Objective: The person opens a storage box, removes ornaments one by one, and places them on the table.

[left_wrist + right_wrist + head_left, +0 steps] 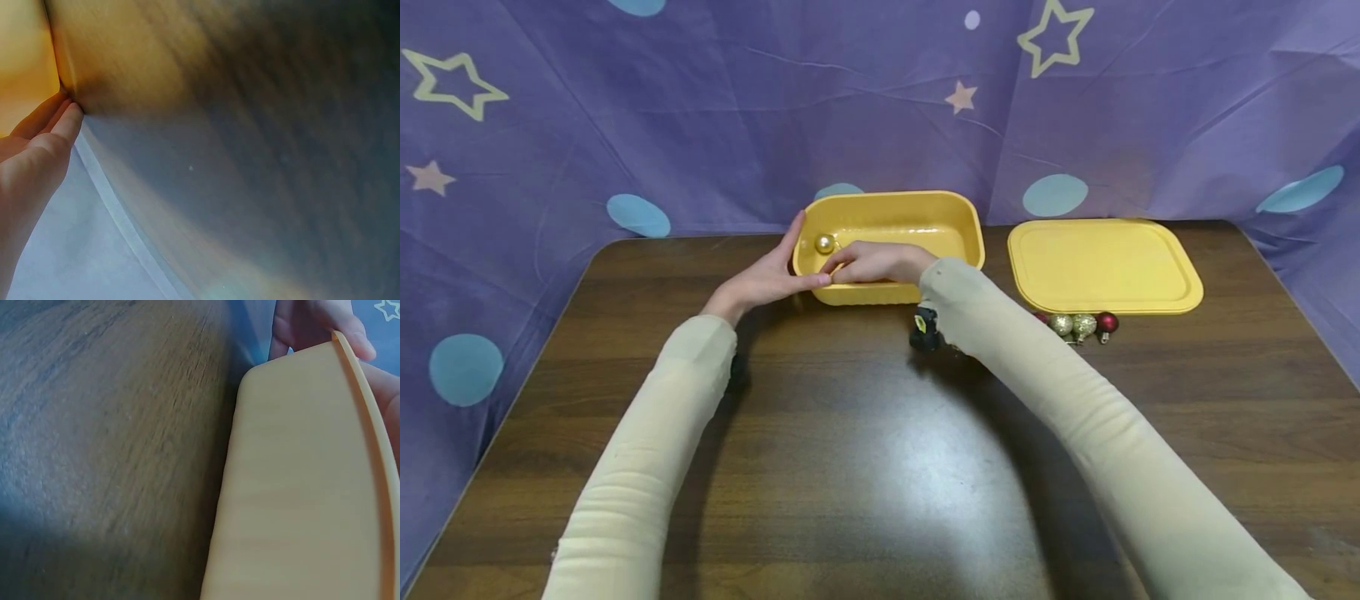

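A yellow rectangular container (955, 215) stands on the table against the backdrop. My left hand (767, 271) steadies its left front corner, thumb along the front rim and straight fingers against the left side. In the left wrist view those fingers (70, 122) touch the outer wall near the tabletop. My right hand (876, 261) reaches over the front rim, fingers bent down inside the left part. Its fingertips are mostly hidden, so whether they hold anything does not show. Just behind them a shiny gold bauble (824, 243) lies in the container.
To the right lies a yellow lid (1105, 265), flat on the wooden table (820, 467). Along its front edge sit several small baubles, among them a glittery gold one (1083, 325) and a dark red one (1107, 322). A purple star-patterned cloth (865, 108) hangs behind.
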The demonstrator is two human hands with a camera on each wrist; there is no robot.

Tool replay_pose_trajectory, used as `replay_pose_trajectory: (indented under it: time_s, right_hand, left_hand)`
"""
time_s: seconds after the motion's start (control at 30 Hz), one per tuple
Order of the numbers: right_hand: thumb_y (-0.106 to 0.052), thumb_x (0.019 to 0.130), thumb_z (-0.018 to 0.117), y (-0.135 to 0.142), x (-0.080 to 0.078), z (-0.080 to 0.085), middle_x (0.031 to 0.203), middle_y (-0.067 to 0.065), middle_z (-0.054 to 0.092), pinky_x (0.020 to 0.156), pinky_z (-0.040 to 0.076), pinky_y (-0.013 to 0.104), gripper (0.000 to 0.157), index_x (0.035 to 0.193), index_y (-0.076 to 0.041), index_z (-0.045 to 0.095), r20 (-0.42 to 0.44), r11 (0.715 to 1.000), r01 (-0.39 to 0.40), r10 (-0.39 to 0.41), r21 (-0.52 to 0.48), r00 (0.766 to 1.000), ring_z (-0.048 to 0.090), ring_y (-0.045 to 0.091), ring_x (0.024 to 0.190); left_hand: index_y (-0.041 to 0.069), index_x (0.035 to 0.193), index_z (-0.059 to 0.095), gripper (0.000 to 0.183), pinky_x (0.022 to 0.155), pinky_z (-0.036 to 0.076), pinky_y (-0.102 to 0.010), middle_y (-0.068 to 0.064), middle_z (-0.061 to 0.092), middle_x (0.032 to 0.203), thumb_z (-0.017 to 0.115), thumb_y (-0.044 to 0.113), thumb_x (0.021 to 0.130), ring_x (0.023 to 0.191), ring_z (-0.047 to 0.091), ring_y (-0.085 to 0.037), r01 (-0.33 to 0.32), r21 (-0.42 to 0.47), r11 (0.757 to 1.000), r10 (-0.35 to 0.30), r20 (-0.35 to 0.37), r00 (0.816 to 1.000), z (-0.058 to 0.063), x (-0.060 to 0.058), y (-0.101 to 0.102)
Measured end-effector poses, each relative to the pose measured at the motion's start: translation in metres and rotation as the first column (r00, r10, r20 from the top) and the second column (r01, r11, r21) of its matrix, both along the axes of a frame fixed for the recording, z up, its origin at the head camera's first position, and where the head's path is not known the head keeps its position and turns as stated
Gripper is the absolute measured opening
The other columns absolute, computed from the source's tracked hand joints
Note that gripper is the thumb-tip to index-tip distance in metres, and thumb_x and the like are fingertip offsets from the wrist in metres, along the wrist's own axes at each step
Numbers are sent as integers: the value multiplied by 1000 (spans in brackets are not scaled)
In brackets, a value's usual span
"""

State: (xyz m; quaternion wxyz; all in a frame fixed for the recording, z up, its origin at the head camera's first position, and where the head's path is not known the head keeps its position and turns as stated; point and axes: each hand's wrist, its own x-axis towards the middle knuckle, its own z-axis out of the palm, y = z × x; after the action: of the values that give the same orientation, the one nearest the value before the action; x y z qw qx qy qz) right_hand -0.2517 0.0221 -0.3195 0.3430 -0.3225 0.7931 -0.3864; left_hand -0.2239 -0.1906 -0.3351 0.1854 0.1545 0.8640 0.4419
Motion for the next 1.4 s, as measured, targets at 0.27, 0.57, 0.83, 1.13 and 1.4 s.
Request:
replay_pose_trajectory:
  time_s: [0.27,0.57,0.83,1.13,1.4]
  right_hand:
    - [-5,93,56,-1,0,-7,92,2,57,73,39,20,19,111,-3,62,114,987,105,-91,-120,989,49,11,81]
    - [2,92,56,1,0,-9,86,4,64,70,40,20,15,107,0,58,158,971,153,-124,-185,980,53,10,74]
    - [-3,93,61,15,0,-4,90,8,63,73,46,23,19,110,2,55,233,946,225,-170,-235,958,56,13,77]
    - [-3,92,61,35,-2,2,99,16,65,91,48,37,22,111,3,52,264,937,255,-190,-239,946,62,23,92]
    - [2,91,57,55,2,8,102,20,62,91,48,42,19,108,4,51,256,926,269,-201,-265,946,63,28,92]
  left_hand:
    - [16,153,-17,107,114,11,-46,-10,-13,159,69,26,90,143,4,-30,3,8,1000,-3,43,999,28,17,11]
    - [21,153,-17,109,113,13,-46,-10,-9,160,71,30,88,142,10,-30,-11,3,1000,11,36,999,20,14,8]
    - [30,152,-18,110,114,14,-45,-8,-7,160,71,34,88,142,12,-28,-21,-17,1000,22,13,1000,0,2,1]
    - [29,152,-18,112,114,14,-45,-11,-5,160,72,37,87,142,14,-30,-19,-46,999,19,5,1000,-1,1,1]
    - [30,153,-16,109,114,14,-42,-11,-3,160,71,34,88,141,16,-28,-28,-14,1000,28,2,1000,-3,0,2]
